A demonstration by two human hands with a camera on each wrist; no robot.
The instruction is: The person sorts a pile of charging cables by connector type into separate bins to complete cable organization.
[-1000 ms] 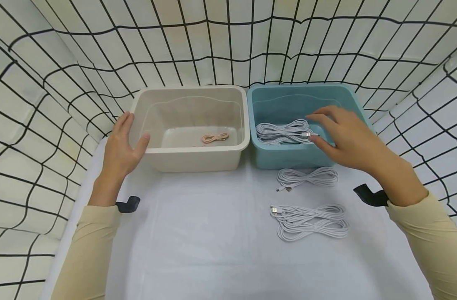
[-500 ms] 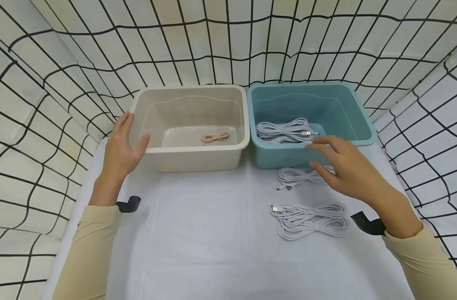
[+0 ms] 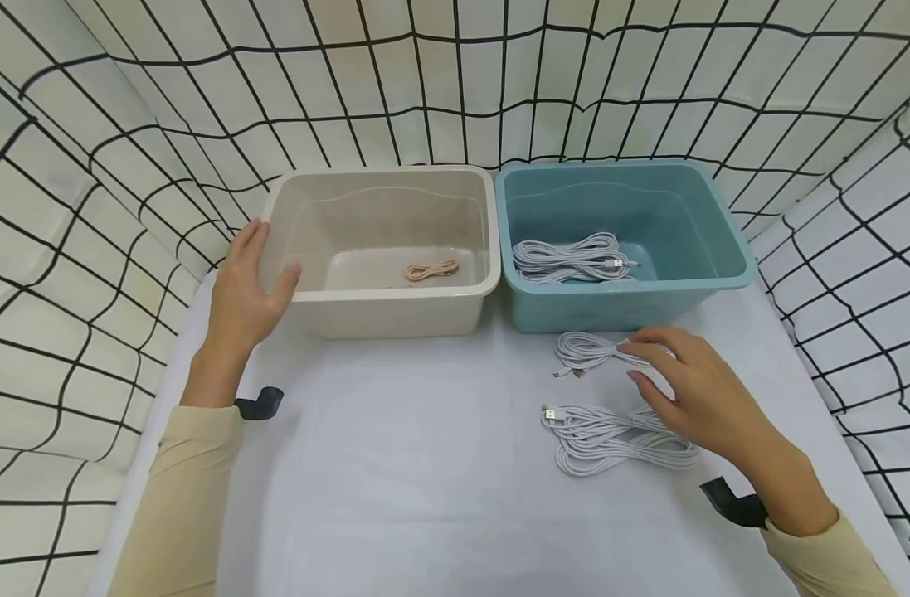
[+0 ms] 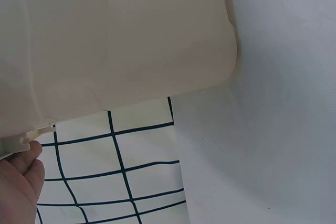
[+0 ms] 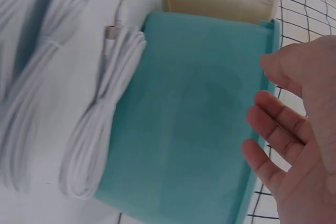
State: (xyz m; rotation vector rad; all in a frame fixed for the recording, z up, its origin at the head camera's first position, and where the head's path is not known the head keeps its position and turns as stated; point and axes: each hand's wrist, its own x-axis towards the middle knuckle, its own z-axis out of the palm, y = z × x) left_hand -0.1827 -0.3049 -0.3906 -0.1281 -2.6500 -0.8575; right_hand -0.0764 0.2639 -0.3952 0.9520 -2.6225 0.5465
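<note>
My left hand (image 3: 238,303) rests against the left side of a beige plastic bin (image 3: 383,315), thumb by its front corner. In the left wrist view its fingertips (image 4: 32,153) touch the bin's rim. My right hand (image 3: 697,390), fingers apart and slightly bent, hovers empty over a bundled white USB cable (image 3: 585,350), covering its right end. A larger white cable bundle (image 3: 611,444) lies nearer on the table, partly behind that hand. Behind stands a teal bin (image 3: 596,307) with coiled white cables (image 3: 574,259) inside. The beige bin holds a small peach-coloured cable (image 3: 430,270).
Black wire mesh (image 3: 440,79) encloses the white-covered table (image 3: 395,464) at the back and both sides. The two bins stand side by side against the back mesh.
My right hand has moved out of the teal bin, back over its front rim and toward me, to the nearer cable bundles. The left hand has stayed at the beige bin.
</note>
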